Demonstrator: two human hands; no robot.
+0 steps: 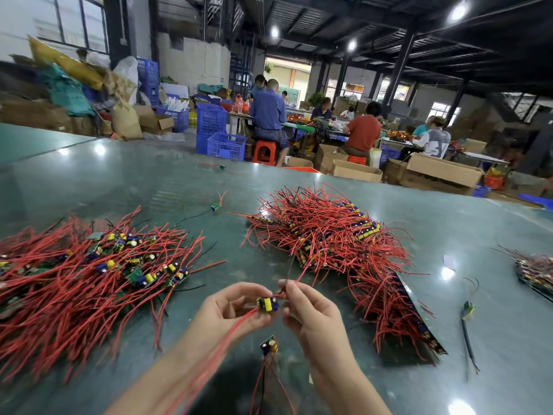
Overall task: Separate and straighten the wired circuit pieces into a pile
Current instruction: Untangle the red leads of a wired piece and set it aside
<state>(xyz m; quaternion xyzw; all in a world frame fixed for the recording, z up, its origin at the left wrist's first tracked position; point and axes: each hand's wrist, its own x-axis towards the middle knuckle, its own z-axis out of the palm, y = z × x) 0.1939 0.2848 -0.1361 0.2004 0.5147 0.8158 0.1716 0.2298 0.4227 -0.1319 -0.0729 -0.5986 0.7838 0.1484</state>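
Between both hands, just above the desk [449, 235], sits 1 circuit piece [267, 304]: the left hand [230, 313] grips the board, the right hand [308, 307] pinches its red wire [299, 278], which runs up and away toward the straightened pile [329, 235]. That pile lies ahead-right, nearer the right hand; the tangled heap [89, 265] lies left, and no containers stand on the desk.

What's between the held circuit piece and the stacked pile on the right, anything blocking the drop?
Nothing visible. The circuit piece is held between the left hand and right hand, above bare table. The stacked pile lies just beyond the right hand, its nearest wires reaching toward that hand. A second circuit piece hangs lower, out of the path.
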